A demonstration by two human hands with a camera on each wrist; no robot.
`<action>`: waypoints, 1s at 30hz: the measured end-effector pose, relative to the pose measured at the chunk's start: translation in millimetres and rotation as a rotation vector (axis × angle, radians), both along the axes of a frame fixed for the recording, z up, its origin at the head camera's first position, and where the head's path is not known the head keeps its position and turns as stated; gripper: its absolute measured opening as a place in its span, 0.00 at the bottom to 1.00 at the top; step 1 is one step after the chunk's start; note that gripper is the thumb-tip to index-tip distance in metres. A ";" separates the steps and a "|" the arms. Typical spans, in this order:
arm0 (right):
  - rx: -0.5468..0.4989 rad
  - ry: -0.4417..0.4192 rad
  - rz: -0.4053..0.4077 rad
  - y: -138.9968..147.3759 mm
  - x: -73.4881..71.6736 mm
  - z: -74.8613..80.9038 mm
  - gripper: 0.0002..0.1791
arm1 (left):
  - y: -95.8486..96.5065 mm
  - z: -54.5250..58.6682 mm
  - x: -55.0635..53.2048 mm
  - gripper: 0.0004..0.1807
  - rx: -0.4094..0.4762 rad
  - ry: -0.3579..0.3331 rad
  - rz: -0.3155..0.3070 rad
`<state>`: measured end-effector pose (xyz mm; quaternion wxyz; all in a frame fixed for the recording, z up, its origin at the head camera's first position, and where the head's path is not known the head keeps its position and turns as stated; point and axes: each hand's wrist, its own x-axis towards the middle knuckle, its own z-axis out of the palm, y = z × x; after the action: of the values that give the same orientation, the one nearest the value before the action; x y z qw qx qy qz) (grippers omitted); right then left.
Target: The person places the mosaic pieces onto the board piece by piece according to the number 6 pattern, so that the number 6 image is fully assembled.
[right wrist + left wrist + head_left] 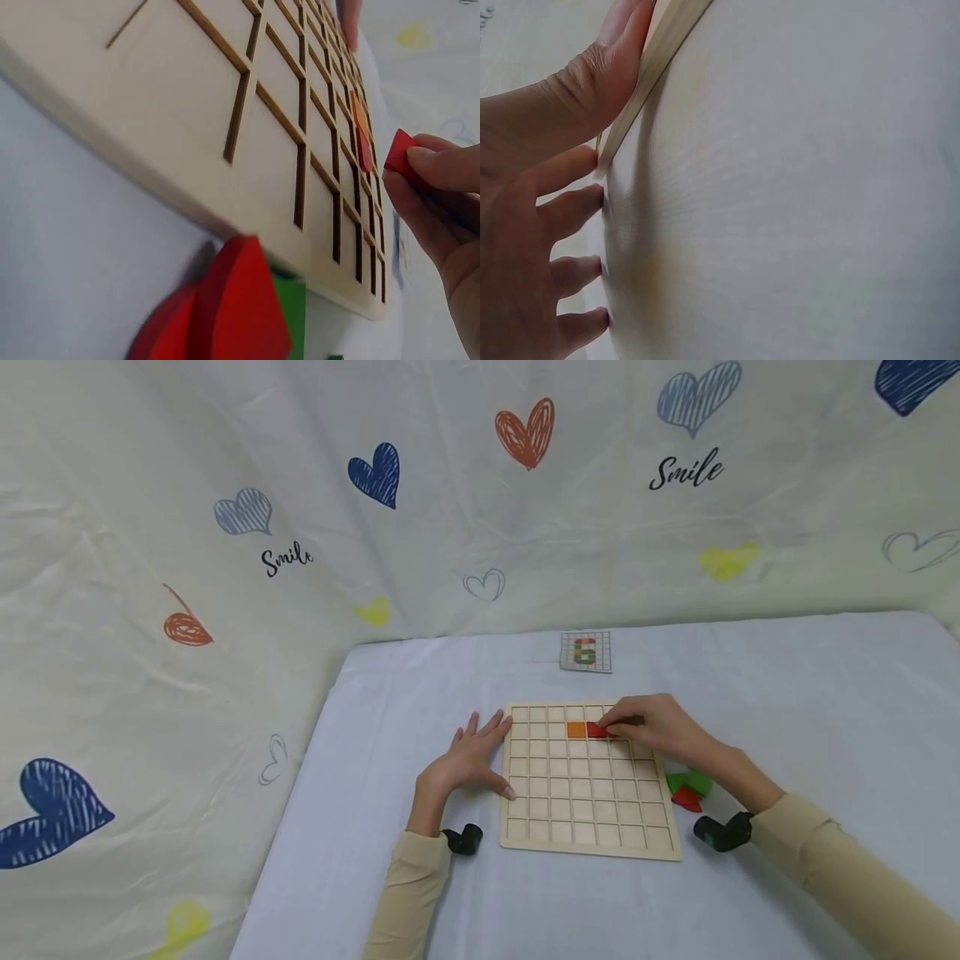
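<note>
A wooden grid board (558, 789) lies on the white-covered table. In its second row from the far side, an orange square tile (576, 730) and a red tile (594, 730) sit side by side. My right hand (660, 722) pinches another red piece (400, 152) between thumb and fingers, close over the board beside that red tile. At the board's left edge rests my left hand (468, 762), fingers spread and mostly straight. Its thumb (607, 71) lies against the wooden side in the left wrist view, and the other fingertips are near the far corner.
Loose green pieces (699, 782) and red pieces (686, 799) lie in a small heap beside the board's right edge, under the right forearm. Beyond the board is a small card (586, 652) with a coloured grid pattern. A heart-printed cloth (450, 527) hangs behind the table.
</note>
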<state>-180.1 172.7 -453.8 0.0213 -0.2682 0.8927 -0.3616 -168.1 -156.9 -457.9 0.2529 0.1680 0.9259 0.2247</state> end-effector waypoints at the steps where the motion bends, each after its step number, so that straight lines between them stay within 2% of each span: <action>1: 0.000 0.015 0.012 -2.4 -1.7 -0.3 0.09 | -0.1 -0.4 -0.2 0.68 0.000 0.000 0.001; 6: -0.008 0.065 0.059 -15.4 -9.3 -3.5 0.09 | 0.0 0.1 -0.1 0.68 0.010 0.005 0.005; 15: -0.036 0.082 0.140 -41.5 -19.6 -7.2 0.07 | 0.0 2.2 2.2 0.67 0.016 0.002 0.010; 24: 0.025 0.105 0.180 -64.4 -30.5 -8.0 0.06 | -1.6 1.5 0.9 0.67 0.010 0.002 0.011; 30: 0.060 0.117 0.210 -71.2 -31.0 -10.0 0.06 | -1.0 1.5 1.2 0.67 0.024 -0.007 0.014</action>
<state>-211.1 101.6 -463.8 0.0151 -0.3798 0.8700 -0.3141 -166.9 -157.9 -456.4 0.2526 0.1639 0.9233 0.2384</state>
